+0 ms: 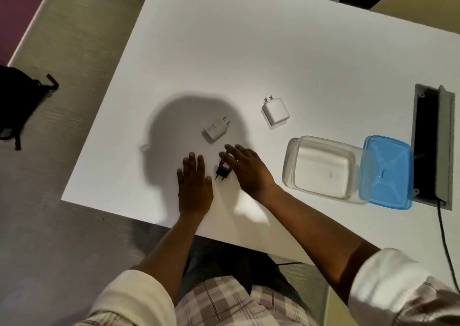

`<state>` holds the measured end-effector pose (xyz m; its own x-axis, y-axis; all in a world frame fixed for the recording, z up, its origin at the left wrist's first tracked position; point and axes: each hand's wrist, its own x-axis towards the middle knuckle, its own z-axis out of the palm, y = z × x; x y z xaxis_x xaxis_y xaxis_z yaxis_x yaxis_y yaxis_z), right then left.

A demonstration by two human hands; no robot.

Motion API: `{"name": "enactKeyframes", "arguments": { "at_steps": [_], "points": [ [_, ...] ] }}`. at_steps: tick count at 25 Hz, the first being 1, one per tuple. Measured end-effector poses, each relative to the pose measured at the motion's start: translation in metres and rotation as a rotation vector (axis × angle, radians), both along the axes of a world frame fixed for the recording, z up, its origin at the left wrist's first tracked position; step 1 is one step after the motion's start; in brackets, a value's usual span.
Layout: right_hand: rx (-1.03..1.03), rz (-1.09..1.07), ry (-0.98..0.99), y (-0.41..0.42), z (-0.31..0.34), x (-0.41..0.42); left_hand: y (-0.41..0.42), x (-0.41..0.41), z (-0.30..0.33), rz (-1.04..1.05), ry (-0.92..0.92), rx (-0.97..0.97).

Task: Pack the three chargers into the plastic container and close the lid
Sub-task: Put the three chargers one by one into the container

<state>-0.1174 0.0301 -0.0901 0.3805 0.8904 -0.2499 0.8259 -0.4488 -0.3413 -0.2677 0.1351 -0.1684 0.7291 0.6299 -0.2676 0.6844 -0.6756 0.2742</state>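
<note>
A small black charger (222,172) lies on the white table (224,51) between my two hands, prongs pointing toward me. My right hand (245,170) has its thumb and fingers closed around the charger's far end. My left hand (194,185) rests flat and open just left of it, holding nothing. A small white charger (216,129) lies a little beyond the hands. A larger white charger (275,111) sits farther right. The clear plastic container (323,167) stands open and empty to the right, and its blue lid (388,172) lies beside it, partly under its right edge.
A grey cable hatch (431,146) is set into the table right of the lid, with a black cable (445,238) running down from it. A black bag (17,101) lies on the floor at the left. The table's near edge is close to my forearms.
</note>
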Motion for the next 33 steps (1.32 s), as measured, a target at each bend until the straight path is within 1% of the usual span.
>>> {"name": "enactKeyframes", "arguments": {
  "at_steps": [2, 4, 9, 11, 13, 16, 18, 21, 24, 26, 29, 31, 33],
  "points": [
    [-0.092, 0.09, -0.014, 0.007, -0.007, 0.003, -0.006, 0.0, -0.008, 0.016, -0.01, 0.048],
    [-0.124, 0.102, -0.046, 0.01, -0.012, 0.005, -0.008, 0.0, -0.016, 0.03, -0.039, 0.094],
    [-0.044, -0.061, -0.088, 0.004, -0.015, 0.002, -0.007, -0.002, -0.029, 0.064, -0.09, 0.114],
    [-0.005, -0.111, -0.104, -0.001, -0.012, 0.002, -0.009, -0.002, -0.03, 0.062, -0.084, 0.123],
    [-0.011, -0.175, -0.095, -0.004, -0.005, 0.003, -0.008, -0.001, -0.029, 0.065, -0.076, 0.126],
    [-0.026, -0.389, 0.016, -0.01, 0.01, 0.002, -0.008, -0.002, -0.028, 0.066, -0.071, 0.116],
    [0.056, -0.554, 0.104, -0.023, 0.027, 0.005, -0.008, -0.003, -0.029, 0.07, -0.084, 0.11],
    [0.158, -0.787, 0.143, -0.057, 0.052, 0.019, -0.009, -0.003, -0.028, 0.07, -0.095, 0.112],
    [0.135, -0.972, 0.14, -0.096, 0.06, 0.045, -0.009, -0.003, -0.027, 0.07, -0.095, 0.111],
    [0.095, -1.062, 0.151, -0.117, 0.054, 0.06, -0.009, -0.003, -0.028, 0.074, -0.102, 0.107],
    [0.054, -1.174, 0.235, -0.134, 0.028, 0.075, -0.009, -0.002, -0.028, 0.073, -0.104, 0.109],
    [0.021, -1.225, 0.285, -0.137, 0.009, 0.079, -0.009, -0.001, -0.028, 0.075, -0.112, 0.113],
    [0.004, -1.244, 0.295, -0.136, -0.006, 0.079, -0.009, -0.002, -0.029, 0.075, -0.116, 0.116]
  ]
}}
